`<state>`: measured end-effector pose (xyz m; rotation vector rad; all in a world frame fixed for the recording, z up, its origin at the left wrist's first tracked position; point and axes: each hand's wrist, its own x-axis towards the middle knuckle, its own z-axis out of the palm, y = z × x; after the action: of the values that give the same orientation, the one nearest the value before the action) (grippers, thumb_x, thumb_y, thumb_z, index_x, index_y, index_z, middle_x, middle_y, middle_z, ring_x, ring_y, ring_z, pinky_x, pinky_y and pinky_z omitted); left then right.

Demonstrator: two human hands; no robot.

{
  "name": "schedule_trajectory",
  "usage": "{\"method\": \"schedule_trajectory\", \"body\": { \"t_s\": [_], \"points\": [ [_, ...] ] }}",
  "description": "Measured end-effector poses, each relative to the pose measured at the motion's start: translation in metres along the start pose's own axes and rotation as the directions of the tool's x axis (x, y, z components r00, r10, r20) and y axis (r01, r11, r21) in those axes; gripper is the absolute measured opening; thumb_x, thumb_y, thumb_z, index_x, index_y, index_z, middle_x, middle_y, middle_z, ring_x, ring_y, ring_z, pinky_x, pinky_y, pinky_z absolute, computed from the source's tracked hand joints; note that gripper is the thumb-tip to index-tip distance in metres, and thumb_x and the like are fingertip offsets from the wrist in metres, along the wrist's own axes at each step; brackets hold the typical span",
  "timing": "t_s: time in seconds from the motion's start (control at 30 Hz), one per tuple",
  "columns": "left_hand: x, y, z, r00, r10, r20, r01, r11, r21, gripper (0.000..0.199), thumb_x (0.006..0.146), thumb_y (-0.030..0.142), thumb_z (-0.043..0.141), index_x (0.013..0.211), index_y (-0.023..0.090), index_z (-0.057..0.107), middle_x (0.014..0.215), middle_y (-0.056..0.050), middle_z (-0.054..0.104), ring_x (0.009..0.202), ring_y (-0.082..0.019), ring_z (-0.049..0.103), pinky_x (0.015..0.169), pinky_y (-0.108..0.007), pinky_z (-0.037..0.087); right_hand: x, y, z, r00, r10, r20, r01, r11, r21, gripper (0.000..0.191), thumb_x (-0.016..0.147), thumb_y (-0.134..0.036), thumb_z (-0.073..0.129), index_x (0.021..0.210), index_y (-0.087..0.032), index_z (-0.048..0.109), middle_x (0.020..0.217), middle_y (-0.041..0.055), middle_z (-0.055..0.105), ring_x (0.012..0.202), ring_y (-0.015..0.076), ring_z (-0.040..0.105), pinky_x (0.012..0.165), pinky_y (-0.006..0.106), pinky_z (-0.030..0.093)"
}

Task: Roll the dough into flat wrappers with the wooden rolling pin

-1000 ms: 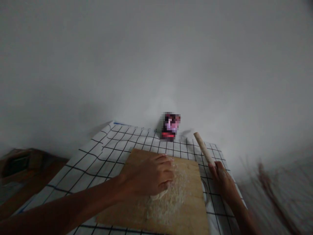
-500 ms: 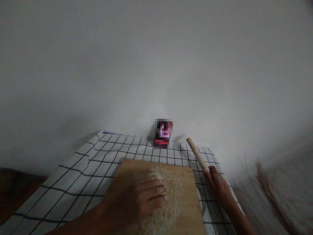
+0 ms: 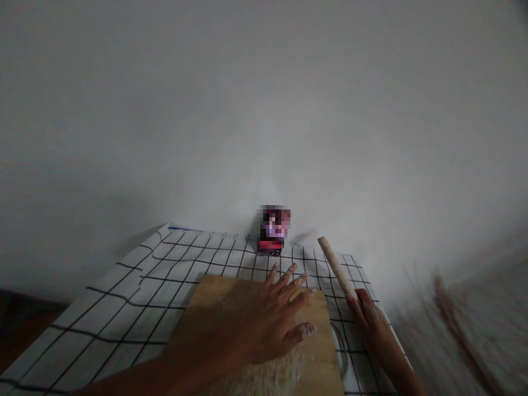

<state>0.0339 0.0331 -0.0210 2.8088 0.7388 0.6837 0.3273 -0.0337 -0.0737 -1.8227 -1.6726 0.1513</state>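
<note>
My left hand (image 3: 270,319) is spread over the wooden board (image 3: 193,324), fingers apart and pointing to its far right, with white powder on the fingertips. Whether the palm touches the board I cannot tell. White flour-like powder (image 3: 268,377) lies on the near part of the board, partly hidden by the hand and forearm. To the right of the board, my right hand (image 3: 371,322) is wrapped around the lower end of a pale wooden rolling pin (image 3: 336,267). The pin tilts up and away to the left.
A white tablecloth (image 3: 165,280) with black grid lines covers the table. Against the wall at the back leans a blurred-out, phone-like screen (image 3: 274,231). A clear round rim (image 3: 340,352) shows beside the board's right edge. Dry twigs (image 3: 457,324) stand at the far right.
My left hand has gone from curled fingers on the powder to spread fingers, farther forward and right. My right hand still holds the rolling pin, and the view has tilted slightly up.
</note>
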Motion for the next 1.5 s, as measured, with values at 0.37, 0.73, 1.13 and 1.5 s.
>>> {"method": "schedule_trajectory", "body": {
  "t_s": [0.37,0.73,1.13,1.5],
  "points": [
    [-0.011,-0.011,-0.015,0.989,-0.105,0.1,0.101,0.994,0.041,0.022,0.096,0.025,0.056,0.076,0.019,0.062,0.082,-0.001,0.067,0.081,-0.019,0.063,0.073,-0.035,0.047,0.0,-0.003,-0.004,0.998,0.057,0.03,-0.058,0.998,0.04,0.037,0.101,-0.059,0.037,0.096,-0.025,0.052,0.081,0.0041,0.066,0.067,0.0213,0.063,0.061,0.031,0.049],
    [-0.003,-0.014,-0.022,0.994,-0.105,-0.011,0.095,0.934,-0.345,0.006,0.094,0.029,0.066,0.093,0.023,0.068,0.092,0.002,0.071,0.093,-0.017,0.066,0.088,-0.034,0.047,0.004,-0.002,-0.03,0.98,0.122,0.159,-0.137,0.986,0.089,0.041,0.098,-0.063,0.041,0.1,-0.024,0.053,0.064,-0.0039,0.053,0.055,0.0173,0.053,0.051,0.028,0.041],
    [-0.055,0.004,-0.069,0.96,-0.264,-0.098,0.243,0.953,-0.182,0.026,0.102,0.023,0.045,0.125,0.024,0.057,0.124,-0.004,0.066,0.12,-0.024,0.056,0.105,-0.046,0.043,-0.035,-0.134,-0.026,0.811,-0.18,0.556,0.209,0.978,0.013,0.049,0.093,-0.068,0.055,0.073,-0.024,0.059,0.066,-0.0029,0.061,0.057,0.0129,0.055,0.055,0.026,0.029],
    [-0.05,-0.012,-0.028,0.943,-0.293,-0.157,0.296,0.955,-0.006,0.026,0.105,0.027,0.039,0.121,0.022,0.059,0.122,-0.008,0.068,0.126,-0.028,0.055,0.112,-0.053,0.035,0.019,-0.129,-0.011,0.8,-0.324,0.505,0.42,0.903,-0.087,0.05,0.106,-0.048,0.04,0.07,-0.02,0.06,0.062,-0.0027,0.057,0.055,0.0106,0.05,0.054,0.026,0.026]
  ]
}}
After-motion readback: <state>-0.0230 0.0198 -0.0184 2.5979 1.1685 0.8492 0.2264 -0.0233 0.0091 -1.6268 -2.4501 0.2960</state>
